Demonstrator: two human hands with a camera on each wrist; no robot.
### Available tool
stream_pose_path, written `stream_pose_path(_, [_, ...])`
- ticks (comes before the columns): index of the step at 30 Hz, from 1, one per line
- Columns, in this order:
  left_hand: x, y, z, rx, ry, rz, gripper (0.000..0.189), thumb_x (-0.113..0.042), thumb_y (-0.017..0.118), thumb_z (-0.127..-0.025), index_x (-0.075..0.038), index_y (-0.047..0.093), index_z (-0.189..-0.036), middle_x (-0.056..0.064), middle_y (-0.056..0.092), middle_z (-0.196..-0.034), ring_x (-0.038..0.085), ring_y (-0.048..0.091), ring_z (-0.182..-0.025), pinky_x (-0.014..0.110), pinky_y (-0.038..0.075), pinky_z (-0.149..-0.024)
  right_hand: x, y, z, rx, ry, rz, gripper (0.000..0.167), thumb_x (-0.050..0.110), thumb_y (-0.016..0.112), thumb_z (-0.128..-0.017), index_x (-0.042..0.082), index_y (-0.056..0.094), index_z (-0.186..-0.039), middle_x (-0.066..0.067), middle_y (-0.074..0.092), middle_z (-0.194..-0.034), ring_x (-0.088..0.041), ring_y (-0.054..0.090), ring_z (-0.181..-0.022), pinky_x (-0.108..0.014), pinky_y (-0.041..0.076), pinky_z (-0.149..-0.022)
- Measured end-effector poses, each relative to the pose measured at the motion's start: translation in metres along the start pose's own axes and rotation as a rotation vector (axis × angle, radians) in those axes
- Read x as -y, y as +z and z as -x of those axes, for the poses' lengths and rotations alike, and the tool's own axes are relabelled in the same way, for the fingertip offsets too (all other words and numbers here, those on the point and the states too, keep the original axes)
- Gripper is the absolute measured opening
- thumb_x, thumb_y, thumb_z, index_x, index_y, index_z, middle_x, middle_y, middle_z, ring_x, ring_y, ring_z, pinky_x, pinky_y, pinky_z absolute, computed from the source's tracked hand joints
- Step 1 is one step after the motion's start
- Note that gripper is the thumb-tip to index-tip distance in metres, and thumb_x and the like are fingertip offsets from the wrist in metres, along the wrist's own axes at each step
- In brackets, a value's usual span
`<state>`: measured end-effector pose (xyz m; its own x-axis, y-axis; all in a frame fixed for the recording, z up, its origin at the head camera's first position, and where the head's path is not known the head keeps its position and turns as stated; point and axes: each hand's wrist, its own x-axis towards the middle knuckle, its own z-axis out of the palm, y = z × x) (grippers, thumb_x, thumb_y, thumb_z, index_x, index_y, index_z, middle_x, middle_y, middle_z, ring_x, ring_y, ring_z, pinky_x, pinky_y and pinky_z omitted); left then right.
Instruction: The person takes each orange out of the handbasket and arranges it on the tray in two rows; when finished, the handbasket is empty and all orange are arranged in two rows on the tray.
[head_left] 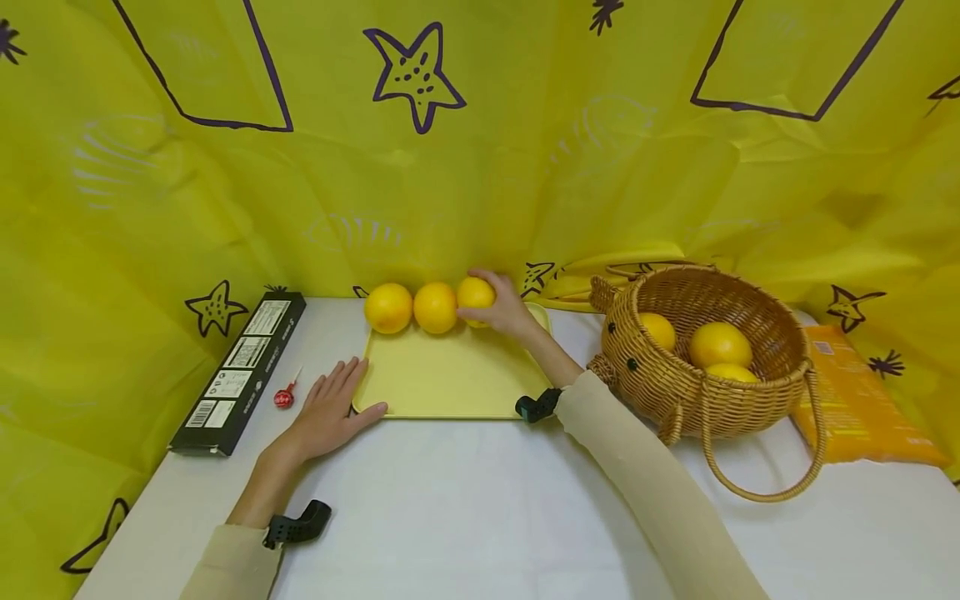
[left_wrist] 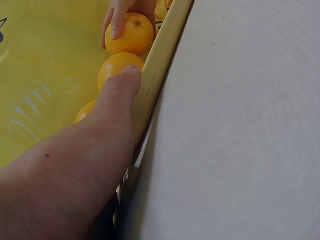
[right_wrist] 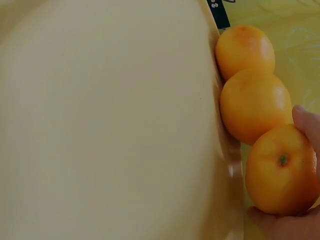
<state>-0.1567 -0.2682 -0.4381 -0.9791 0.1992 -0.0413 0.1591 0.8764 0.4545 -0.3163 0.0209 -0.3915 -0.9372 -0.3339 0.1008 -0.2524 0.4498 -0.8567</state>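
A pale yellow tray (head_left: 450, 379) lies on the white table. Along its far edge sit three oranges in a row: the left orange (head_left: 388, 308), the middle orange (head_left: 436, 307) and the right orange (head_left: 476, 300). My right hand (head_left: 504, 308) grips the right orange between thumb and fingers; in the right wrist view this orange (right_wrist: 282, 170) shows its green stem end, close against the middle orange (right_wrist: 255, 106). My left hand (head_left: 330, 412) rests at the tray's left edge, fingers straight and thumb over the near left corner.
Right of the tray stands a wicker basket (head_left: 667, 400) with three oranges showing inside and a handle hanging forward. An orange packet (head_left: 862, 408) lies beyond it. On the left are a red lollipop (head_left: 284, 396) and a long black box (head_left: 243, 371). Yellow cloth (head_left: 480, 183) hangs behind.
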Motion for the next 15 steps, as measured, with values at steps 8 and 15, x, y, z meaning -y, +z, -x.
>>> stream_pose_path(8, [0.0005, 0.0009, 0.0011, -0.002, 0.0, 0.0, 0.09, -0.059, 0.051, -0.092, -0.008, 0.014, -0.156, 0.021, 0.011, -0.163, 0.042, 0.006, -0.15, 0.061, 0.001, -0.119, -0.0039, 0.0042, -0.0036, -0.021, 0.024, -0.024, 0.073, 0.027, 0.079, -0.081, 0.017, 0.043, -0.144, -0.021, 0.033, -0.146, -0.036, 0.043, -0.125, -0.051, 0.043, -0.105])
stream_pose_path(15, [0.0003, 0.0, 0.0009, -0.004, 0.003, -0.004, 0.09, -0.059, 0.051, -0.092, -0.008, 0.014, -0.156, 0.021, 0.012, -0.163, 0.042, 0.006, -0.15, 0.062, 0.001, -0.119, -0.0072, 0.0082, -0.007, -0.038, 0.054, -0.06, 0.074, 0.025, 0.079, -0.08, 0.014, 0.04, -0.142, -0.02, 0.031, -0.148, -0.036, 0.042, -0.126, -0.051, 0.041, -0.107])
